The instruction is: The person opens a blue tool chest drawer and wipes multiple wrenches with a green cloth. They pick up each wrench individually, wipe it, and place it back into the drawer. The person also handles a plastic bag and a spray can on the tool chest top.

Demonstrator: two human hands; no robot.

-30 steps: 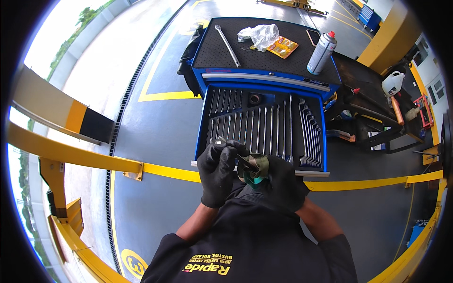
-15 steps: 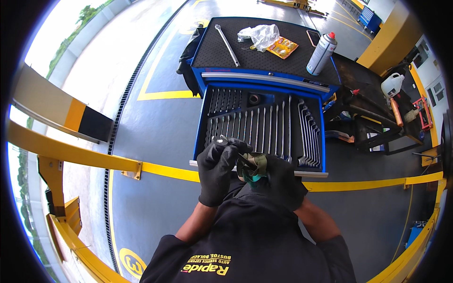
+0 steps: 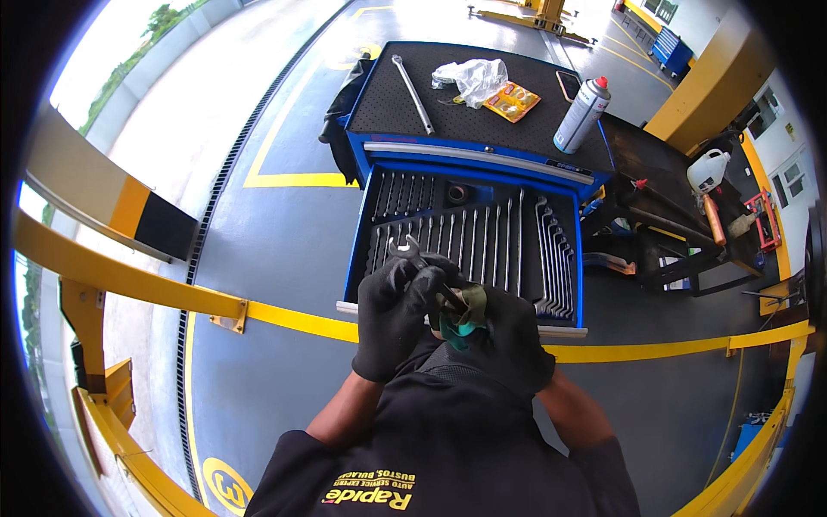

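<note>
Both my hands wear black gloves and meet over the near edge of an open tool drawer [image 3: 564,331]. My left hand [image 3: 384,314] is closed around a combination wrench [image 3: 408,249], whose open-ended jaw sticks up past the fingers. A green and camouflage-coloured rag [image 3: 466,317] is bunched in my right hand [image 3: 519,338], pressed against the wrench's shank. The wrench's lower end is hidden by the rag and glove. Beyond my hands, wrenches [image 3: 475,246] of graded sizes lie in rows in the drawer's black foam, with offset wrenches [image 3: 551,258] along its right side.
On the blue tool chest's black top [image 3: 362,112] lie a long wrench [image 3: 413,93], a plastic bag [image 3: 478,79], a yellow packet [image 3: 512,102] and a phone [image 3: 568,84]. A spray can [image 3: 582,115] stands there. A dark bench [image 3: 659,185] is at right; a yellow rail [image 3: 301,322] crosses nearby.
The wrench's jaw end has tipped upward and shows more clearly above my left hand. The rag stays in my right hand. The whole view has shifted slightly.
</note>
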